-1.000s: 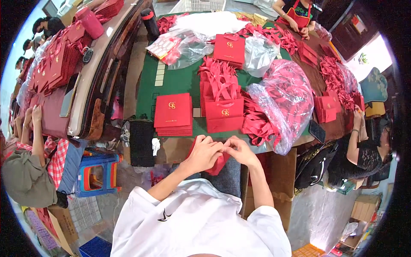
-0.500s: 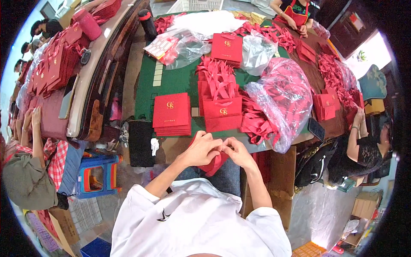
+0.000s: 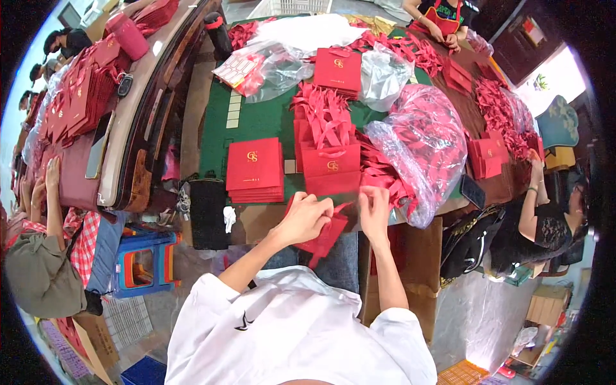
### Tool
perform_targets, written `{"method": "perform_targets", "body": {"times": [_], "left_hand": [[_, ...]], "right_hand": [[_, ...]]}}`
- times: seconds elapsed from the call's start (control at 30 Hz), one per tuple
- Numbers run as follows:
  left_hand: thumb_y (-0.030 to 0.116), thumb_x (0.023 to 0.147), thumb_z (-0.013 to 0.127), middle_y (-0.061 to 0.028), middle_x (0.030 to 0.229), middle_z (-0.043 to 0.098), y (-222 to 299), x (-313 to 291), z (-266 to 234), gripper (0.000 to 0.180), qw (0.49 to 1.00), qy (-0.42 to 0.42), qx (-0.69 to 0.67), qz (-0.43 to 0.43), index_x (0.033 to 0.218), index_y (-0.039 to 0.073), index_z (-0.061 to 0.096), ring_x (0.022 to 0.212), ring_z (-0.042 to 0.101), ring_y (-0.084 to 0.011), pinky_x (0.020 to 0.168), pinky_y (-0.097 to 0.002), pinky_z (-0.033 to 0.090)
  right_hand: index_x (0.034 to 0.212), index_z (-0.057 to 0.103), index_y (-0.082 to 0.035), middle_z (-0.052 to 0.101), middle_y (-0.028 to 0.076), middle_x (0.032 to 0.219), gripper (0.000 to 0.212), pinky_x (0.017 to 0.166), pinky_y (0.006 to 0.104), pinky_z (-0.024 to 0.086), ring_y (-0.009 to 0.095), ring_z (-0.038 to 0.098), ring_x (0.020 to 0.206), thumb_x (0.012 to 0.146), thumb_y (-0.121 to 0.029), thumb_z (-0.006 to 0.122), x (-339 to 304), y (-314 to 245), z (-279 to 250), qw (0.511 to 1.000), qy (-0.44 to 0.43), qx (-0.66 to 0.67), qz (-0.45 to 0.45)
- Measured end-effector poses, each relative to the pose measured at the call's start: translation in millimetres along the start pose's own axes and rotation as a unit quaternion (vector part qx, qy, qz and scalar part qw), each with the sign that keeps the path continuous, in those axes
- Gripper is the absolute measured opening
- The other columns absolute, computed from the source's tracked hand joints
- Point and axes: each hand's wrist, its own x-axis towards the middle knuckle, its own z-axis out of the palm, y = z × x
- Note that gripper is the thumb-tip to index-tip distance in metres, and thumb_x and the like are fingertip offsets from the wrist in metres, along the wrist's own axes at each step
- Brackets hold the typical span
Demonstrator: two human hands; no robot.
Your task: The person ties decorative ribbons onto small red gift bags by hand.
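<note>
My left hand point(image 3: 305, 219) is closed on a small red gift bag point(image 3: 327, 236) over my lap, at the table's near edge. A short piece of red ribbon sticks out of the bag beside my left fingers. My right hand point(image 3: 375, 215) is raised to the right of the bag, its fingers drawn together; whether a ribbon is between them is too small to tell. In front lies a stack of red bags with ribbon handles point(image 3: 330, 170). Left of it sits a neat stack of flat red bags point(image 3: 255, 170). Loose red ribbons point(image 3: 378, 163) lie to the right.
A clear plastic sack of red ribbons point(image 3: 427, 147) bulges at the table's right. Farther back are another red bag stack point(image 3: 337, 72), crumpled clear plastic point(image 3: 386, 76) and a black bottle point(image 3: 219, 35). A phone point(image 3: 473, 192) lies by the right edge. Other people work on both sides.
My hands, which were together at the bag's top, have come apart. The right one has moved right and up; the left keeps the bag, now more visible.
</note>
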Motion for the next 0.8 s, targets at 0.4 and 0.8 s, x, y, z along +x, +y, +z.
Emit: {"method": "perform_targets", "body": {"times": [0.4,0.8], "left_hand": [[0.011,0.082,0.068,-0.0085,0.079,0.069,-21.1,36.3,28.3,0.014,0.992,0.093,-0.030,-0.075,0.092,0.009,0.058,0.077,0.065,-0.0311,0.077,-0.0446,0.039],[0.008,0.083,0.067,-0.0087,0.094,0.067,-27.5,38.2,45.4,0.014,0.978,0.205,-0.015,-0.038,0.096,0.009,0.063,0.089,0.062,-0.0297,0.082,-0.0425,0.043]], "right_hand": [[0.100,0.058,-0.004,0.059,0.016,0.098,0.027,0.070,0.0417,0.053,0.033,0.066,0.084,0.081,-0.015,0.073,-62.9,-37.5,-12.7,0.965,-0.203,-0.166,0.024],[0.096,0.054,0.000,0.065,0.015,0.076,0.036,0.063,0.0407,0.051,0.030,0.065,0.067,0.080,-0.021,0.079,-62.8,-19.7,15.7,0.982,-0.133,-0.063,0.115]]}}
